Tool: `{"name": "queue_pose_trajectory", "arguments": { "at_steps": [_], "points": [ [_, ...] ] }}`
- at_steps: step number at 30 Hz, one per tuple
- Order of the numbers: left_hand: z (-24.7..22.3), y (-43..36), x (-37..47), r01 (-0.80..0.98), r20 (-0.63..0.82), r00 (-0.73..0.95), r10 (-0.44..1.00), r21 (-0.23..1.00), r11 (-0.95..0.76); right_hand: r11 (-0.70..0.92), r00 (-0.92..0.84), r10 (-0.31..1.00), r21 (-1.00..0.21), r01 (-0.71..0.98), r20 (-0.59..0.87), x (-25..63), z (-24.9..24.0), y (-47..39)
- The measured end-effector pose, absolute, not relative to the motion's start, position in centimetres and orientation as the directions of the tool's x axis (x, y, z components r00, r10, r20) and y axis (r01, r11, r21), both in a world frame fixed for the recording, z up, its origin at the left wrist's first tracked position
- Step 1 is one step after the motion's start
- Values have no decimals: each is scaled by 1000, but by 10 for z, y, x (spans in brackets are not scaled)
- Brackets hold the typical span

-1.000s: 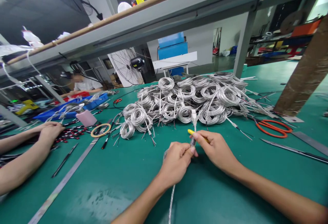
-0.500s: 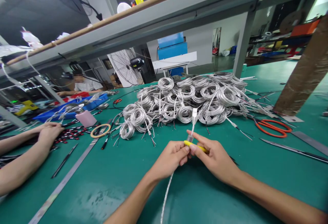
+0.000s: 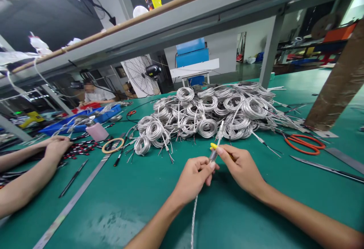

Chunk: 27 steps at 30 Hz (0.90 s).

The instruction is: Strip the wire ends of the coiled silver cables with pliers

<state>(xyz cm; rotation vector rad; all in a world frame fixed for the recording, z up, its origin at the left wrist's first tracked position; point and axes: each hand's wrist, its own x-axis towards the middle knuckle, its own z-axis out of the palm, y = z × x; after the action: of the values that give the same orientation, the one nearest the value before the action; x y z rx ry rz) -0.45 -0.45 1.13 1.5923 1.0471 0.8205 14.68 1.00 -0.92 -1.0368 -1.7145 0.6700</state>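
Note:
My left hand [image 3: 196, 175] pinches a silvery cable [image 3: 194, 218] near a grey cylindrical part [image 3: 212, 156], and the cable's length hangs down toward me. Above the fingers a white connector [image 3: 221, 130] points up and away. Closed around a yellow tool [image 3: 214, 146], my right hand [image 3: 240, 165] has the tool's tip at the cable, just above the grey part. Most of the tool is hidden by the fingers. Beyond both hands lies a large pile of coiled silvery cables [image 3: 207, 128].
Orange-handled scissors [image 3: 304, 144] and a long blade [image 3: 327, 167] lie right. To the left are a metal ruler [image 3: 76, 199], a tape ring [image 3: 113, 145], a pink bottle [image 3: 97, 131] and another person's hands [image 3: 57, 146]. A shelf beam [image 3: 170, 17] crosses overhead.
The yellow tool has moved up along the cable, from beside my left fingers to above the grey part. The connector now leans further right, and my hands are slightly farther apart.

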Motion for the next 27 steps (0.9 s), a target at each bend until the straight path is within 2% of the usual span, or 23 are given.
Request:
{"name": "queue_pose_trajectory", "arguments": {
  "at_steps": [4, 11, 15, 20, 27],
  "points": [
    [11, -5, -2, 237, 36, 290, 956, 965, -108, 478, -122, 878, -826, 299, 464, 148, -8, 7],
    [9, -4, -2, 197, 50, 273, 961, 975, -106, 416, -88, 908, -905, 84, 409, 147, -12, 11],
    [6, -4, -2, 186, 50, 306, 951, 976, -111, 413, -101, 907, -910, 27, 409, 147, -12, 9],
    [4, -4, -4, 196, 86, 479, 874, 960, -202, 392, -141, 913, -918, 52, 382, 148, -8, 2],
    [5, 0, -3, 68, 66, 283, 957, 994, -89, 454, -225, 886, -857, 243, 406, 145, -14, -5]
  ]
}}
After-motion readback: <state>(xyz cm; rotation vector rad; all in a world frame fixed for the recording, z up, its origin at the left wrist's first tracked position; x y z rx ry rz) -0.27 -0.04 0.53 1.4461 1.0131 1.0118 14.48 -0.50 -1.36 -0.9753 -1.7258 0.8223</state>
